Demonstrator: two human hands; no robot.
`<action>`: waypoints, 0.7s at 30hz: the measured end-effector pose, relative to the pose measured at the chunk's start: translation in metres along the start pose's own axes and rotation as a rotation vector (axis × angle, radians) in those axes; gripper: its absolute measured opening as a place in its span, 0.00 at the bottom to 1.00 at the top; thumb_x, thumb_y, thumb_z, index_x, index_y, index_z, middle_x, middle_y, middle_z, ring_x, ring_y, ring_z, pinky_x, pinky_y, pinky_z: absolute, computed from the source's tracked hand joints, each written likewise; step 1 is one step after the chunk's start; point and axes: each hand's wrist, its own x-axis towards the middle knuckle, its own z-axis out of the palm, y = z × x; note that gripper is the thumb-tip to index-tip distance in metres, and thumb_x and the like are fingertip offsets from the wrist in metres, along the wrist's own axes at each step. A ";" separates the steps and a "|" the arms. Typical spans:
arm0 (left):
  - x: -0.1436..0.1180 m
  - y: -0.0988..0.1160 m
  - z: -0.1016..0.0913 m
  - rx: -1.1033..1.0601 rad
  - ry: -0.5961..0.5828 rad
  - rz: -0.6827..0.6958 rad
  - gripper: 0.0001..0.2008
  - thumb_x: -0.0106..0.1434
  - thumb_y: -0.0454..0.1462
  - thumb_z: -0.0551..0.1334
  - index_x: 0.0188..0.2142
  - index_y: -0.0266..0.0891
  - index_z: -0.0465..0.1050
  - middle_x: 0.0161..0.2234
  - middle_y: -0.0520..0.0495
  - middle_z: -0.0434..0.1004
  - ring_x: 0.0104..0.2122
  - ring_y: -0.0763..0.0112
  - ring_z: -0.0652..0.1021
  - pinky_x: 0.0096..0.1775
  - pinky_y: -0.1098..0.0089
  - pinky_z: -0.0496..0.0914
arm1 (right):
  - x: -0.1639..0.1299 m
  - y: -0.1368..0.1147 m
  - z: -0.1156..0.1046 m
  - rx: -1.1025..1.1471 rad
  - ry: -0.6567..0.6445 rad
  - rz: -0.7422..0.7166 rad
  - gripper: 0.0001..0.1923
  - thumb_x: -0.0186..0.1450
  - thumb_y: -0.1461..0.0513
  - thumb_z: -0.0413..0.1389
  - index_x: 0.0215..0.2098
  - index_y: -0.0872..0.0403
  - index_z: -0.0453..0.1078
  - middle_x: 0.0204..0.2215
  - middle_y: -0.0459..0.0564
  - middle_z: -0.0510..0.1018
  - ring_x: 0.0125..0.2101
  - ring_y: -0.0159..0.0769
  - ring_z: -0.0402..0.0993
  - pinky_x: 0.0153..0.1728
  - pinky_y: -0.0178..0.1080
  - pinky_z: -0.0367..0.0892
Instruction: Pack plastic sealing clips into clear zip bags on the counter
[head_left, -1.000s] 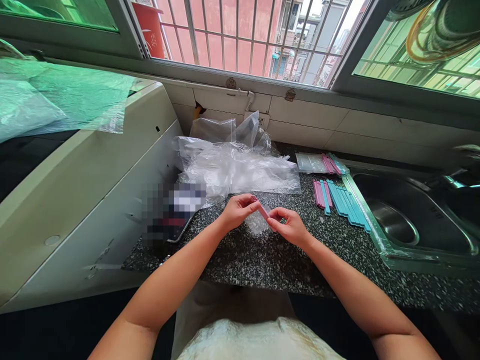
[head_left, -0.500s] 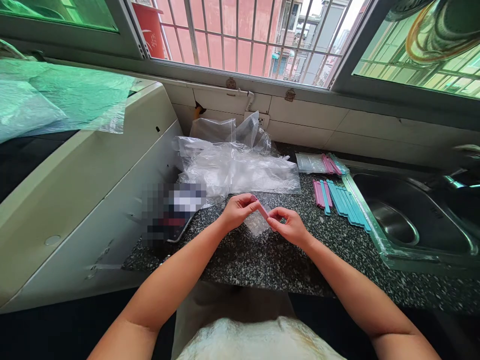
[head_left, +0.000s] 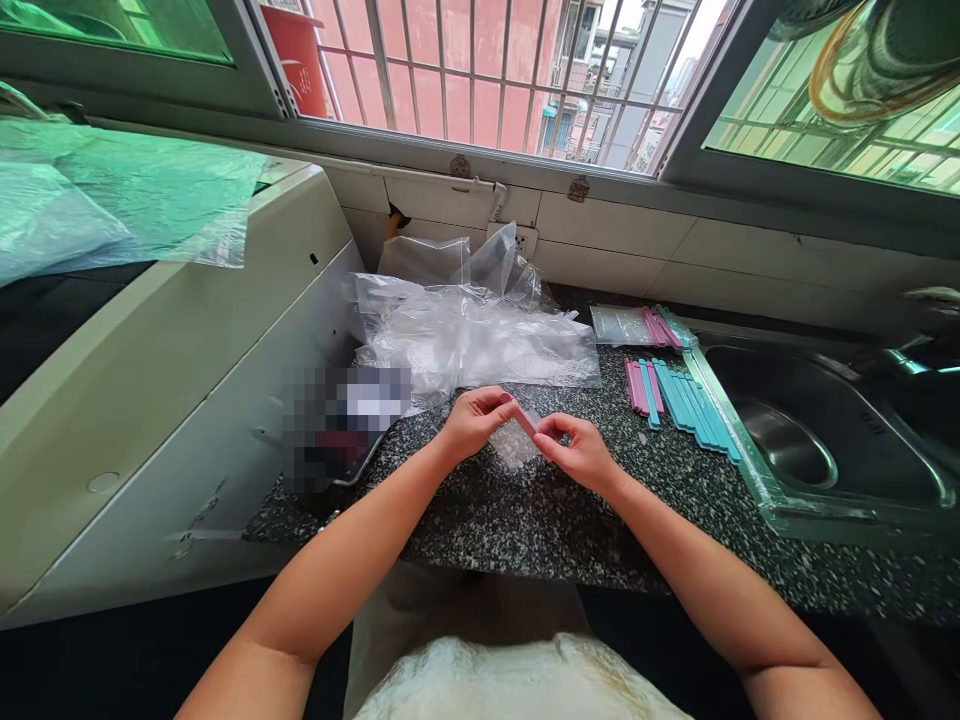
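Head camera, looking down: nearest to us lie our two bare forearms, reaching out over the speckled black granite counter (head_left: 525,520). Our left hand (head_left: 472,420) and right hand (head_left: 581,455) meet above the counter's middle, each pinched narrow on one end of a short pink plastic clip stick (head_left: 525,420). The left thumb and forefinger close on its upper end, the right fingertips on its lower end, so the stick slants between them. A small clear plastic bag (head_left: 514,445) hangs just under the stick, touching it; whether the stick is already clamped over the bag's edge, we cannot tell, as the film is nearly see-through.

Left of the hands, at the counter's edge, lies a flat dark object that is blurred out. Beyond it rises a large cream-white appliance casing (head_left: 150,380) with a green-tinted plastic sheet (head_left: 112,200) draped on top.

Behind the hands sits a crumpled heap of clear plastic bags (head_left: 465,330). To the right, well apart from the hands, a row of pink and blue plastic clip sticks (head_left: 679,395) lies beside the stainless steel sink (head_left: 825,440), with a small clear packet holding more sticks (head_left: 637,325) just behind them. Farthest off, the white tiled wall (head_left: 675,250) meets a barred window (head_left: 480,70).
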 end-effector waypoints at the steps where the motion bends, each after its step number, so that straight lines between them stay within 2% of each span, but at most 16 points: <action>1: 0.000 0.000 0.000 -0.001 0.004 0.001 0.16 0.54 0.46 0.59 0.21 0.34 0.67 0.20 0.52 0.63 0.24 0.76 0.64 0.29 0.73 0.59 | 0.000 0.000 0.000 -0.009 0.008 -0.005 0.08 0.58 0.59 0.54 0.25 0.55 0.67 0.21 0.45 0.72 0.23 0.29 0.67 0.25 0.33 0.63; 12: 0.001 0.000 0.002 -0.039 0.075 -0.018 0.15 0.52 0.45 0.61 0.21 0.34 0.68 0.19 0.53 0.61 0.22 0.77 0.62 0.26 0.74 0.58 | 0.000 0.008 -0.003 -0.246 0.152 -0.114 0.07 0.58 0.59 0.55 0.27 0.54 0.69 0.24 0.47 0.74 0.26 0.32 0.69 0.28 0.35 0.64; 21: 0.002 -0.002 0.002 -0.109 0.172 -0.051 0.17 0.49 0.48 0.63 0.21 0.34 0.69 0.18 0.54 0.60 0.22 0.78 0.60 0.25 0.74 0.57 | 0.001 0.012 -0.004 -0.561 0.181 -0.298 0.04 0.57 0.63 0.56 0.32 0.54 0.68 0.25 0.47 0.75 0.29 0.36 0.68 0.31 0.37 0.63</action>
